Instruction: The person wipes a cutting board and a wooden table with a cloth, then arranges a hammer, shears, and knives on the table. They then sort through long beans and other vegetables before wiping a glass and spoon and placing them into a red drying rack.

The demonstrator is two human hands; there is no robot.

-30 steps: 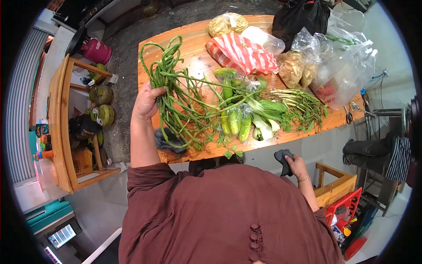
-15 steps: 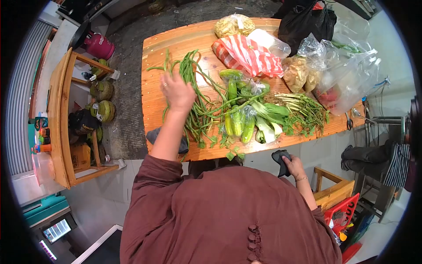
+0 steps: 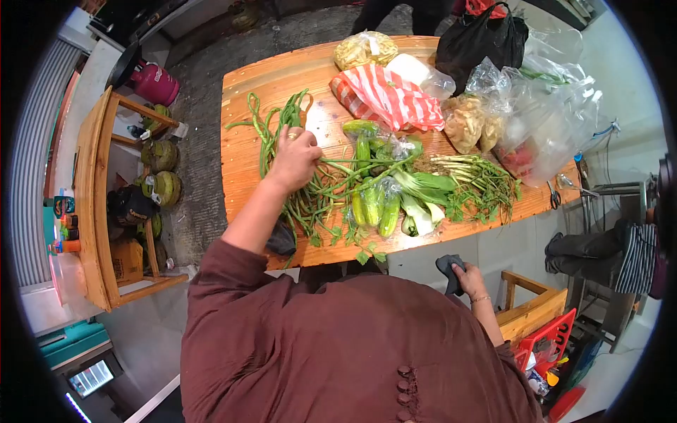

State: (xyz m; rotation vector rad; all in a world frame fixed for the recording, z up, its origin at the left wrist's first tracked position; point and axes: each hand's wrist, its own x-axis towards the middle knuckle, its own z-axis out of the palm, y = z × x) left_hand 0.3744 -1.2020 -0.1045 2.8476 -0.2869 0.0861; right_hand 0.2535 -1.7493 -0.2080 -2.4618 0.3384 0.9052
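My left hand reaches over the long green beans, its fingers curled around some strands of the bunch. Below the table's front edge, my right hand grips a dark grey cloth at my side. To the right of the beans lie cucumbers, some in clear plastic. Beside them are a pale-stemmed leafy green and a bundle of thin-stemmed greens. Another dark cloth-like thing sits partly hidden under my left forearm.
On the wooden table stand a red-striped bag, a black bag, a bag of yellowish pieces and clear bags. Scissors lie at the right edge. People's legs show behind the table.
My left hand has moved slightly right and down onto the beans, and its fingers have curled in. The right hand still holds the cloth. Legs have come into view behind the table.
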